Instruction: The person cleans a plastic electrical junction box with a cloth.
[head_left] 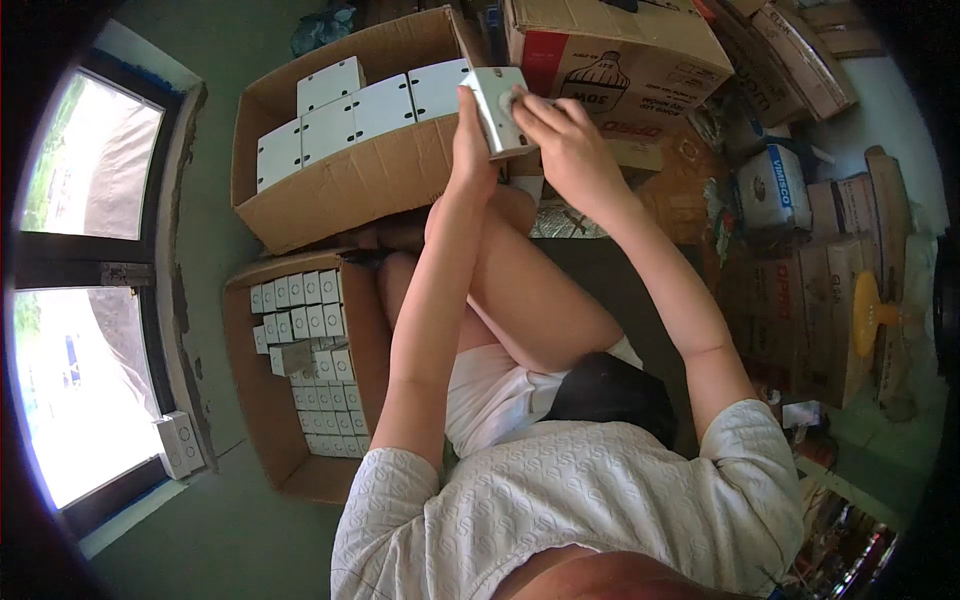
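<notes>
Head view: a small box is held just right of the open carton. It is gripped by the left hand, and its face is partly hidden under the curled right hand.

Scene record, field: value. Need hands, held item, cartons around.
left hand: grips small white box from its left side
right hand: fingers on the same box's face; grip unclear
upper carton: open, holds larger white boxes
lower carton: open, rows of little white boxes
printed carton: just beyond the hands
window sill: two white boxes by the frame
</notes>
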